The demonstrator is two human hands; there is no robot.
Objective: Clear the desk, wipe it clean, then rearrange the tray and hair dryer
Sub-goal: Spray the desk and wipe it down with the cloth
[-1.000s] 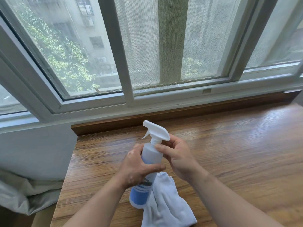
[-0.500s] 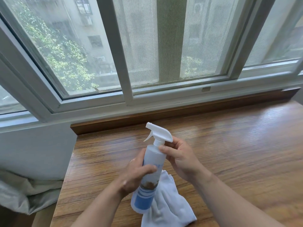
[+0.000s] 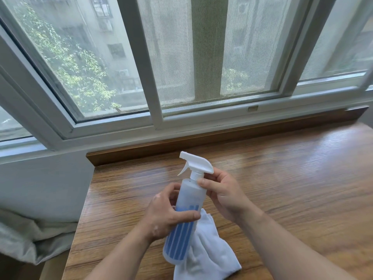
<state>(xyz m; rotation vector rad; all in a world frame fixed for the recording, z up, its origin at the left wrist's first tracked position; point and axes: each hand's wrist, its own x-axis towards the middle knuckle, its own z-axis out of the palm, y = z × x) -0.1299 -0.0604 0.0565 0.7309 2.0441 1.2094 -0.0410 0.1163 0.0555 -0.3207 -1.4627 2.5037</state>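
Translucent plastic spray bottle with blue-striped label (image 3: 186, 215) held tilted above brown wooden bench (image 3: 282, 178): left hand (image 3: 167, 215) grips body, right hand (image 3: 222, 195) pinches neck. White cloth (image 3: 210, 253) beneath, partly hidden.

The wooden desk (image 3: 292, 188) is bare right of the hands; only the white cloth (image 3: 210, 257) lies near its front edge

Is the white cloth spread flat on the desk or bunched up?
Bunched up. The white cloth lies in rumpled folds on the desk, partly under the spray bottle held by both hands.
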